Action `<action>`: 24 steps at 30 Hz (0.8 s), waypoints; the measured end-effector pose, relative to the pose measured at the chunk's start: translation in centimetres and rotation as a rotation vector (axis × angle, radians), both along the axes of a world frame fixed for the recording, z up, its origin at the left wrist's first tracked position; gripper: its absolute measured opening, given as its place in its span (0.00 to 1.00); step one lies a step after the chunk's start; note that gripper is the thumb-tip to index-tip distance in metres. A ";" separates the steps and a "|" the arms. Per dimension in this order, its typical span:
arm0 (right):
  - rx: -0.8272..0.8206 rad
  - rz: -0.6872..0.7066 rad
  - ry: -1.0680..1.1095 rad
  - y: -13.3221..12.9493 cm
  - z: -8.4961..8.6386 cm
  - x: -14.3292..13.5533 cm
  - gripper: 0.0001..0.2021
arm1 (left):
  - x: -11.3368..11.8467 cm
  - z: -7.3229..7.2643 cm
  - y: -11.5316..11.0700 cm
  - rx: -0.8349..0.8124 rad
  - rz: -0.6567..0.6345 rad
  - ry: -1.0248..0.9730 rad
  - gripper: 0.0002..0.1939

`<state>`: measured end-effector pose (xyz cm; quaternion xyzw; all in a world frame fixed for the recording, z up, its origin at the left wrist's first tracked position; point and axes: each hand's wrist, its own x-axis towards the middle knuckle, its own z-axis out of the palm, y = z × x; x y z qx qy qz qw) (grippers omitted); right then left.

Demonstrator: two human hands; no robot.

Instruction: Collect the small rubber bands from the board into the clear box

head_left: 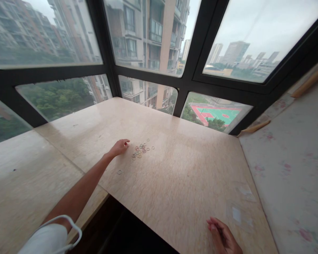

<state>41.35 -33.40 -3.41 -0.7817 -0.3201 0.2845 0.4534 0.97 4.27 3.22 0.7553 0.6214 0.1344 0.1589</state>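
Several thin, coloured rings (139, 151) lie in a loose cluster on the pale stone-patterned counter (180, 169). At the cluster's left edge is my left hand (119, 147), low over the counter, its fingers bent and slightly apart. I see nothing held in it. One separate ring (119, 172) lies nearer to me, below that hand. Far from the rings, by the counter's front right, my right hand (224, 237) is loosely curled, thumb and fingers a little apart, with no object visible in it. Part of its palm is in shadow.
Clear plastic bags (237, 215) lie near the flowered wall (294, 169) on the right. Dark-framed windows (148, 83) border the counter's far side. A seam (66, 160) crosses the counter at left, and a dark gap (122, 225) opens below its front edge.
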 end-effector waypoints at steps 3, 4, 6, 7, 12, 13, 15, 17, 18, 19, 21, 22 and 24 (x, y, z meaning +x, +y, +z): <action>0.017 -0.003 -0.009 0.1 0.0 0.0 0.28 | 0.6 -0.3 -0.9 0.055 -0.014 -0.029 0.20; 0.029 -0.010 -0.017 0.1 0.1 -0.2 0.27 | 1.1 -0.4 -1.1 0.068 -0.037 -0.049 0.20; 0.048 -0.020 -0.026 0.2 0.4 -0.6 0.27 | 2.2 -0.5 -1.5 0.073 -0.100 -0.089 0.21; 0.055 -0.022 -0.028 0.2 0.7 -0.8 0.26 | 2.7 -0.6 -1.6 0.065 -0.137 -0.098 0.21; 0.100 -0.036 -0.033 0.5 1.6 -1.3 0.26 | 4.2 -0.7 -1.5 -0.016 -0.234 -0.062 0.13; 0.097 -0.026 -0.019 0.5 1.6 -1.2 0.26 | 4.2 -0.6 -1.6 -0.028 -0.228 -0.061 0.11; 0.082 -0.005 0.010 0.5 1.5 -0.9 0.26 | 3.9 -0.6 -1.7 -0.040 -0.211 -0.062 0.08; 0.068 -0.004 0.019 0.5 1.3 -0.6 0.26 | 3.5 -0.4 -2.0 -0.042 -0.196 -0.057 0.07; 0.068 -0.006 0.017 0.5 1.1 -0.5 0.26 | 3.2 -0.4 -2.2 -0.041 -0.186 -0.057 0.06; 0.070 -0.006 0.016 0.4 1.0 -0.4 0.26 | 2.8 -0.3 -2.3 -0.039 -0.175 -0.059 0.06; 0.076 -0.003 0.012 0.4 0.9 -0.4 0.25 | 2.1 -0.2 -2.7 -0.029 -0.153 -0.066 0.07; 0.079 -0.002 0.010 0.3 0.8 -0.5 0.25 | 1.7 -0.1 -2.8 -0.021 -0.139 -0.074 0.07; 0.076 0.000 0.002 0.3 0.7 -0.5 0.24 | 0.8 0.0 -3.1 -0.009 -0.101 -0.113 0.10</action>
